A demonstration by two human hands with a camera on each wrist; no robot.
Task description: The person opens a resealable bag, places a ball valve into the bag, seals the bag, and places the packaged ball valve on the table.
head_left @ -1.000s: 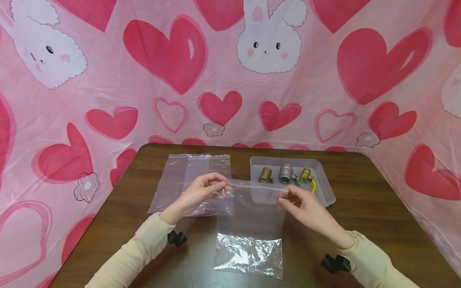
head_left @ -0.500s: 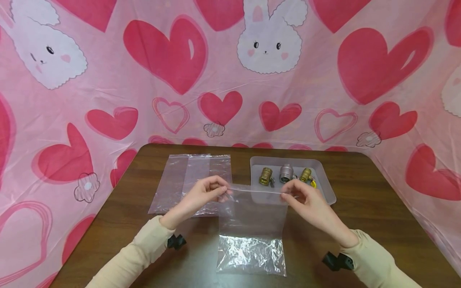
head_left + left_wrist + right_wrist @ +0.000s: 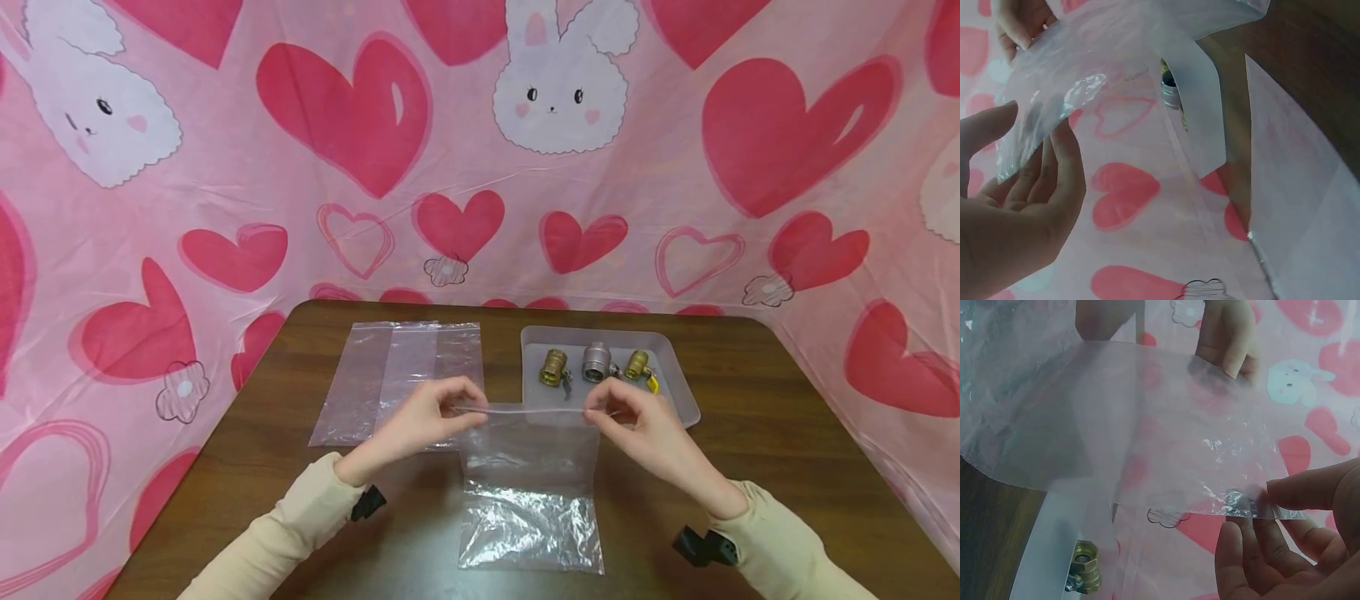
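A clear plastic bag point(image 3: 531, 467) hangs between the two hands, its lower part lying on the table. The left hand point(image 3: 429, 418) pinches the bag's top left corner between thumb and fingers. At the top right corner, the right hand point(image 3: 651, 429) pinches it the same way. The left wrist view shows the left hand point(image 3: 1029, 181) with its thumb on one side of the film and its fingers on the other. In the right wrist view, the right hand point(image 3: 1297, 537) holds the bag's edge point(image 3: 1210, 514) likewise.
More clear bags point(image 3: 360, 375) lie flat and overlapping at the left. Behind the right hand stands a translucent tray point(image 3: 686, 400) with a brass fitting point(image 3: 553, 367), a silver one point(image 3: 596, 362) and a smaller brass valve point(image 3: 637, 364). A patterned pink sheet point(image 3: 465, 150) hangs beyond the table.
Both hands have moved slightly toward the near side, and the left also to the right, bringing the bag's top edge lower in view. The grip on each corner remains.
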